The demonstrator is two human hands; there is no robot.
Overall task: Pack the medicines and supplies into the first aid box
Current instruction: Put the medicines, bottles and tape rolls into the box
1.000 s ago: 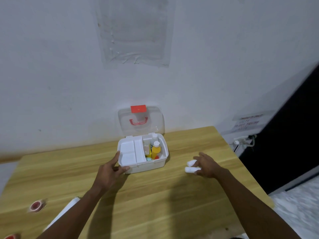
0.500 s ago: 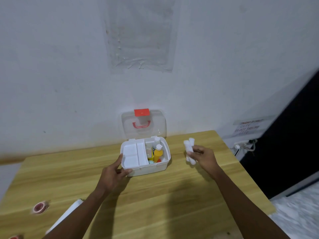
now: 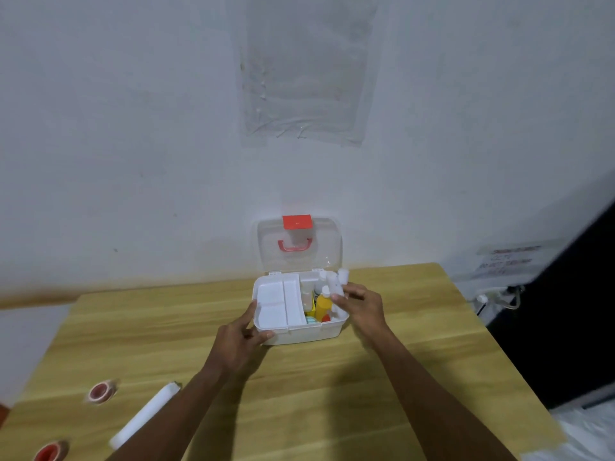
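A white first aid box (image 3: 309,333) stands open on the wooden table, its clear lid (image 3: 299,244) with a red handle upright against the wall. A white tray insert (image 3: 276,302) fills its left half. A yellow bottle (image 3: 322,306) and other small items stand in the right half. My left hand (image 3: 238,344) grips the box's front left corner. My right hand (image 3: 361,306) holds two white rolls (image 3: 339,282) upright over the box's right compartment.
On the table's near left lie a long white roll (image 3: 146,414) and two red tape rolls (image 3: 100,392) (image 3: 50,452). The table (image 3: 332,394) ends at the right, beside a dark cabinet and a wall socket with cables (image 3: 496,294).
My right hand picked the two white rolls up off the table, then carried them left to above the box's right side. My left hand stayed on the box.
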